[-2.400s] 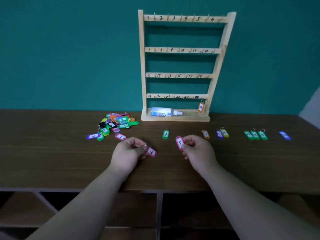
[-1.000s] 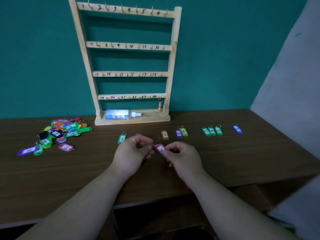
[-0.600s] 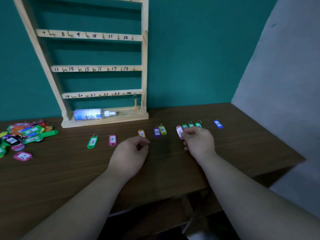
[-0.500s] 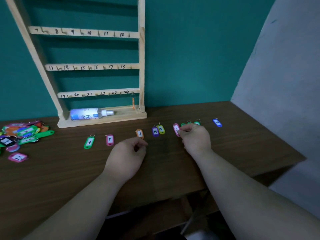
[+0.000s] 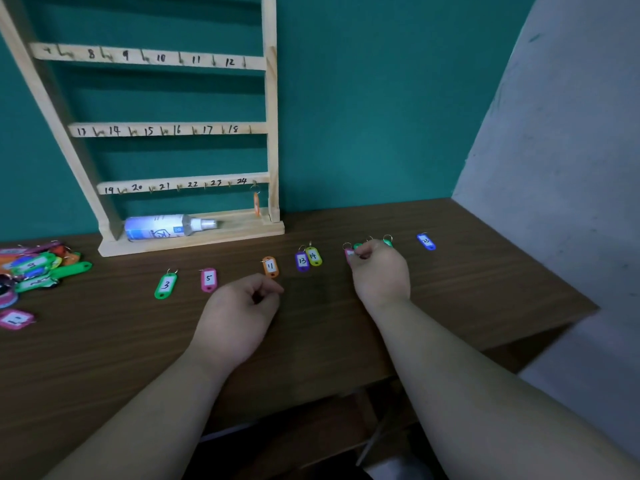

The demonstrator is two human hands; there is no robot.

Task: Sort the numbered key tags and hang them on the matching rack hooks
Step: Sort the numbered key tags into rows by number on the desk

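Observation:
A wooden rack [image 5: 272,133] with numbered hooks stands against the teal wall; an orange tag [image 5: 256,203] hangs at hook 24. Sorted tags lie in a row on the table: green 3 [image 5: 166,285], pink 5 [image 5: 208,279], orange 11 [image 5: 270,266], purple 13 [image 5: 302,261], yellow 14 [image 5: 313,256], green tags [image 5: 388,241] partly hidden and blue 23 [image 5: 426,241]. My right hand [image 5: 379,271] pinches a pink tag [image 5: 349,254] at the table, left of the green tags. My left hand [image 5: 239,315] rests on the table, fingers loosely curled, holding nothing.
A pile of unsorted colourful tags [image 5: 31,271] lies at the left edge, with a loose pink tag [image 5: 14,319] near it. A spray bottle [image 5: 162,226] lies on the rack's base. A grey wall [image 5: 571,150] bounds the table's right end.
Pink tag 5 was laid down beside green 3. My right hand took the other pink tag from my left and carried it right, to the spot between yellow 14 and the green tags.

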